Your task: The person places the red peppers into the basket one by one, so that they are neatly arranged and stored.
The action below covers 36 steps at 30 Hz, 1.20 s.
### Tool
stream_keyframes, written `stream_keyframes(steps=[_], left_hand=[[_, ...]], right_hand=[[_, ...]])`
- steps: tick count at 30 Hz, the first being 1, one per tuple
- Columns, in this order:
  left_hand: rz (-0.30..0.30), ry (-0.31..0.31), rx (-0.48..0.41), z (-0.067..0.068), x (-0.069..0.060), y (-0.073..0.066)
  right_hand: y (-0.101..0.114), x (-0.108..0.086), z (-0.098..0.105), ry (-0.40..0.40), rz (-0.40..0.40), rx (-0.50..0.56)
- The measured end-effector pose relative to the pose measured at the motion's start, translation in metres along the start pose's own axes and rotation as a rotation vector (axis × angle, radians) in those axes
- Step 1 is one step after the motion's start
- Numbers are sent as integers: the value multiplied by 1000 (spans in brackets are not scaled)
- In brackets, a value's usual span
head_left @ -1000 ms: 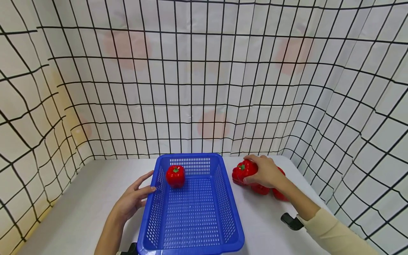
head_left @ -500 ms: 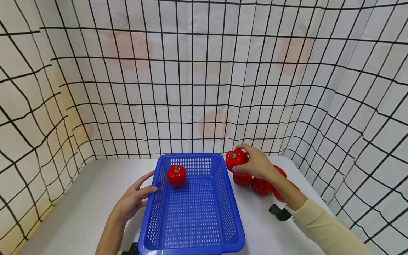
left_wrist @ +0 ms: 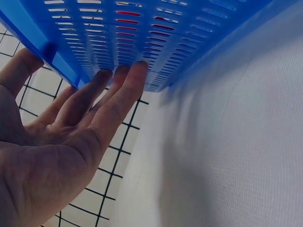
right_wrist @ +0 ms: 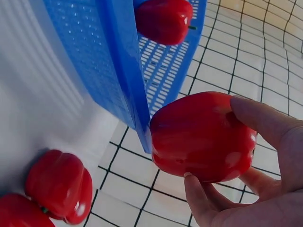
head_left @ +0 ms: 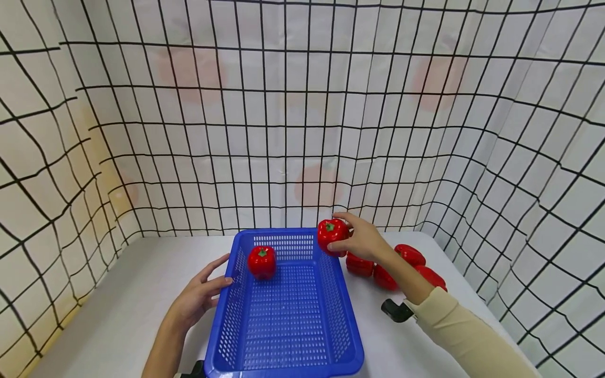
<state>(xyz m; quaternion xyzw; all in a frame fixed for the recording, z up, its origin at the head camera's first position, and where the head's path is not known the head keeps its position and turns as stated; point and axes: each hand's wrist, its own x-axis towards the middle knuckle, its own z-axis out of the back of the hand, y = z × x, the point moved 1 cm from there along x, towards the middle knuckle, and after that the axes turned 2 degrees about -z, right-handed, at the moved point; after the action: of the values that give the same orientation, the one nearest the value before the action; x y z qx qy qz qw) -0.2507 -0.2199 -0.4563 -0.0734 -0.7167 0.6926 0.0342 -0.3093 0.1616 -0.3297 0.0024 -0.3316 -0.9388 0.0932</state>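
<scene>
My right hand (head_left: 363, 239) holds a red bell pepper (head_left: 331, 236) at the right rim of a blue plastic basket (head_left: 352, 336). In the right wrist view the thumb (right_wrist: 258, 116) lies on one side of this pepper and fingers on the other. Another red bell pepper (head_left: 261, 262) stands in the basket's far left corner. On the basket's left side rests my left hand (head_left: 194, 296), its thumb at the rim. Seen from the left wrist, its nearly straight fingers (left_wrist: 120, 97) touch the slotted outer wall.
Several more red bell peppers (head_left: 410, 255) lie on the white table (head_left: 127, 294) to the right of the basket, partly behind my right forearm. Black wire grid (head_left: 302, 142) stands along the back and both sides.
The right hand has lifted the bell pepper off the group on the right and carried it left to the basket's rim. My left hand and the basket have stayed in place.
</scene>
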Motion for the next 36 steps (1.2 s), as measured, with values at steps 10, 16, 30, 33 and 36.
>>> stream_keyframes(steps=[10,16,30,33,36], left_hand=[[-16,29,-10,0,1,2],[-3,17,-10,-1,1,2],[-3,6,-1,-1,0,0],[-1,2,2,-1,0,0],[1,2,-1,-1,0,0]], right_hand=[[8,7,-13,44,4,100],[8,12,-22,56,14,123],[11,20,-47,71,81,40],[8,21,-55,70,66,24],[4,21,-63,72,44,15]])
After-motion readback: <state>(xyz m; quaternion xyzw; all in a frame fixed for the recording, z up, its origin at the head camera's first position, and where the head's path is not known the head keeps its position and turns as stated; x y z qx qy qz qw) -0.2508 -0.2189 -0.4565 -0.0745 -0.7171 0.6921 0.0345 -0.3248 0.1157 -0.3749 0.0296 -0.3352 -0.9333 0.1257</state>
